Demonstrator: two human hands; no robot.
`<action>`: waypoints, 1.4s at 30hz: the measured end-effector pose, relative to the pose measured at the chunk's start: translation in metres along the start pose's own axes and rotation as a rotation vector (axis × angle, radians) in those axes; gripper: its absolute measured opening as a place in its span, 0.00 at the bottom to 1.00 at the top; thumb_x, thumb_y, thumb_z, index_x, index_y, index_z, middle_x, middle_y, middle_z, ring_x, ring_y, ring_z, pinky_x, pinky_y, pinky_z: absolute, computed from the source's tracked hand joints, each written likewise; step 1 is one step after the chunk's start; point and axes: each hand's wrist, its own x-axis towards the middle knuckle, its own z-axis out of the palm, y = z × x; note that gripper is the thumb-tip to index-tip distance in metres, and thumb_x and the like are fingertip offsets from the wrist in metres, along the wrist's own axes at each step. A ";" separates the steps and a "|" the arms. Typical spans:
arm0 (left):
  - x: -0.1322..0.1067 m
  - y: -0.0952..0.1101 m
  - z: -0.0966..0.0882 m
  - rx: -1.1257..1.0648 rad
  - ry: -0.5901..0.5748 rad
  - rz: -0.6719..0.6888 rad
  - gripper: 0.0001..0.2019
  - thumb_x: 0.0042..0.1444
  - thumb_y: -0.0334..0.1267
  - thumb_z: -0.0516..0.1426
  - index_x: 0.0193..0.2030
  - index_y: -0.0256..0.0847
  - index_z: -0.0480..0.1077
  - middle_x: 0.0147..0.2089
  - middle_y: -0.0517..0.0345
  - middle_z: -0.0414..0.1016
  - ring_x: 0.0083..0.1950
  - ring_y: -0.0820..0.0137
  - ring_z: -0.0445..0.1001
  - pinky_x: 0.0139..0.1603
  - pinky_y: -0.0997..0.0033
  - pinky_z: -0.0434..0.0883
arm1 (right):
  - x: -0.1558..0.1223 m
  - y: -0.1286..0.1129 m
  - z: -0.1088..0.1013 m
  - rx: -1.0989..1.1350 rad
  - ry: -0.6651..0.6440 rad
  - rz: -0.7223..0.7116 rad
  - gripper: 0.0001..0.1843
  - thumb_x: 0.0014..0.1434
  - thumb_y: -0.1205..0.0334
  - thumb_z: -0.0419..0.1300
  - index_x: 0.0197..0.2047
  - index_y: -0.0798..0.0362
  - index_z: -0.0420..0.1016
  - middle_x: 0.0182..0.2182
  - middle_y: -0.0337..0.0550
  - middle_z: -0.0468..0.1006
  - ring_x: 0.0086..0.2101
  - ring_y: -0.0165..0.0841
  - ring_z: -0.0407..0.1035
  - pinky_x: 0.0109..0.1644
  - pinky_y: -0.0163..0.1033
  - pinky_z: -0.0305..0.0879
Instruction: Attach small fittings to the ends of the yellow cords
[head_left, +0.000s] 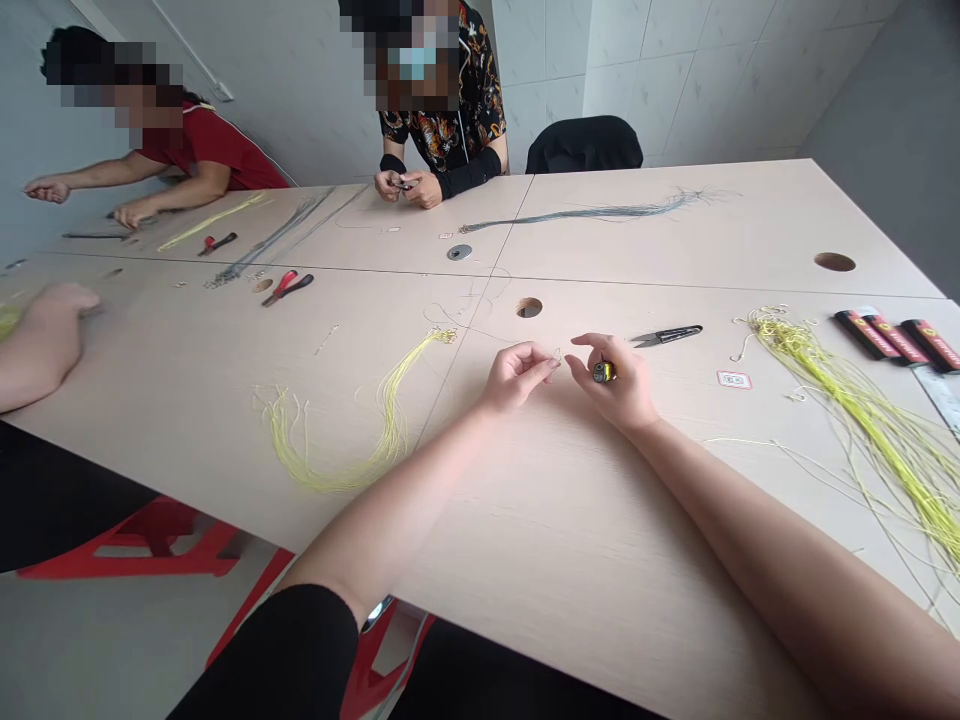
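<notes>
Bare forearms (390, 490) reach up from the bottom of the view onto a pale wood-look desk (480, 620). Going left to right, someone else's hand (60, 315) sits at the far left edge, then a long loop of yellow cord (337, 470) lies on the desk, well off to the side of the person's arms. Next is the left hand (517, 375), its fingers (544, 362) pinched almost shut on a tiny pale bit of thread (557, 354). Hard to make out at this res, but it might be a small loop. Its long axis seems to point right, toward the right hand (622, 390), though the left hand is nearer. The right hand is curled around a small yellow-and-black cylinder (604, 372), fingers closed on it. Past that are black-handled thread snips (666, 336), a small printed card (733, 380), a big hank of yellow cord (862, 430), and red-and-black packs (889, 335).
</notes>
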 end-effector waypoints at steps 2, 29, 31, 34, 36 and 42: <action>0.000 0.000 0.000 0.004 -0.006 0.001 0.18 0.46 0.50 0.64 0.22 0.39 0.67 0.20 0.62 0.66 0.24 0.77 0.63 0.27 0.73 0.62 | 0.000 0.001 0.001 -0.025 0.000 -0.034 0.14 0.60 0.52 0.54 0.45 0.49 0.71 0.20 0.37 0.62 0.25 0.32 0.61 0.34 0.39 0.61; 0.000 -0.001 0.000 -0.032 -0.066 0.003 0.17 0.45 0.49 0.65 0.21 0.37 0.67 0.19 0.63 0.65 0.23 0.78 0.62 0.26 0.74 0.61 | 0.000 0.013 0.004 -0.184 0.063 -0.222 0.11 0.62 0.57 0.56 0.37 0.49 0.79 0.20 0.39 0.67 0.21 0.29 0.60 0.27 0.35 0.56; 0.000 -0.001 0.000 -0.032 -0.064 0.010 0.18 0.45 0.49 0.64 0.21 0.37 0.67 0.19 0.63 0.64 0.23 0.79 0.61 0.25 0.75 0.60 | 0.000 0.015 0.004 -0.176 0.087 -0.274 0.10 0.62 0.57 0.57 0.36 0.50 0.79 0.20 0.38 0.68 0.21 0.28 0.60 0.26 0.35 0.55; 0.000 0.000 0.000 -0.024 -0.066 0.016 0.18 0.45 0.50 0.64 0.21 0.37 0.67 0.19 0.63 0.64 0.22 0.79 0.61 0.24 0.75 0.59 | 0.001 0.016 0.005 -0.188 0.097 -0.302 0.09 0.62 0.57 0.58 0.36 0.50 0.78 0.20 0.38 0.68 0.21 0.28 0.61 0.26 0.34 0.56; 0.000 0.000 -0.001 -0.018 -0.074 0.001 0.18 0.46 0.51 0.63 0.22 0.37 0.68 0.19 0.63 0.65 0.22 0.79 0.60 0.22 0.76 0.57 | 0.001 0.016 0.006 -0.205 0.096 -0.293 0.09 0.62 0.57 0.58 0.35 0.50 0.78 0.20 0.38 0.68 0.21 0.28 0.61 0.26 0.34 0.57; 0.000 -0.004 -0.003 0.017 -0.118 -0.002 0.16 0.48 0.49 0.61 0.25 0.37 0.69 0.21 0.61 0.68 0.23 0.78 0.62 0.23 0.76 0.58 | 0.001 0.012 0.005 -0.177 0.079 -0.270 0.09 0.62 0.58 0.58 0.34 0.51 0.77 0.21 0.39 0.70 0.22 0.29 0.63 0.27 0.34 0.57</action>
